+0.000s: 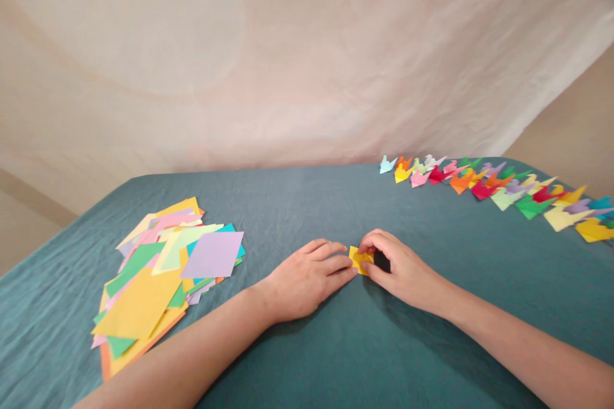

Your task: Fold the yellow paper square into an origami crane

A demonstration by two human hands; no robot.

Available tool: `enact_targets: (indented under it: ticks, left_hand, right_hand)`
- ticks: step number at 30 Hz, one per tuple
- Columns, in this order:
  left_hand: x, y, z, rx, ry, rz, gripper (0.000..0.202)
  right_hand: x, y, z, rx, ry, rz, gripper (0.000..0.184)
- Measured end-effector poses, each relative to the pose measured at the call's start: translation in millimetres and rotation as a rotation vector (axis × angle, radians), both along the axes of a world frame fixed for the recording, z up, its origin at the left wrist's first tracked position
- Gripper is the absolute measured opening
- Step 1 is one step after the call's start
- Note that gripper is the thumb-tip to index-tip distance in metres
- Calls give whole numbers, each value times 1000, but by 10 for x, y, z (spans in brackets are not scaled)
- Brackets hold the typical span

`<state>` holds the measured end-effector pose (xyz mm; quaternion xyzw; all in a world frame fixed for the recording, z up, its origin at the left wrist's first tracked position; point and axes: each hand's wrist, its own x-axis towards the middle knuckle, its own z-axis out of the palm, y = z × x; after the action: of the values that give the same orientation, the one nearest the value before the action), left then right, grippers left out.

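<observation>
A small piece of folded yellow paper (355, 258) lies on the cloth near the middle, partly hidden by fingers. My right hand (391, 268) pinches its right side between thumb and fingers. From the left, my left hand (311, 278) lies palm down with its fingers stretched out, the fingertips at the paper's left edge. Whether those fingertips press on the paper or just touch the cloth beside it, I cannot tell.
A teal cloth (288, 204) covers the table. Loose coloured paper sheets (144, 300) are heaped at the left, a lilac sheet (213, 254) on top. Several folded paper cranes (535, 204) stand in rows along the back right. A pale fabric backdrop (288, 64) hangs behind.
</observation>
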<state>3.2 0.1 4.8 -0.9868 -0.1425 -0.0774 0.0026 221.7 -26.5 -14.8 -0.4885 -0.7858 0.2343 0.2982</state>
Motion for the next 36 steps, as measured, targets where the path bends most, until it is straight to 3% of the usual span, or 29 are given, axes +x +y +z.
enact_targets:
  ticks: [6,14,22,28,32,36]
  left_hand:
    - [8,-14,-2,-31,-14,16,33]
    - [25,-37,35,-27,13,32,32]
    - [5,-2,-13,-73,-59,12,29]
    - [-47,26,-54,-182,-183,76,49]
    - [-14,10,-19,-215,-180,160,47]
    - [7,6,7,-240,-150,159,50]
  right_hand:
    - [13,21,-50,30,20,21,15]
    - [102,32,-115,81,-158,-99,18]
    - [167,58,-134,95,-207,-88,24]
    - [150,13,-109,113,-180,-117,21]
    - [93,-31,-74,93,-169,-140,18]
    - [26,-60,-41,51,-122,-171,18]
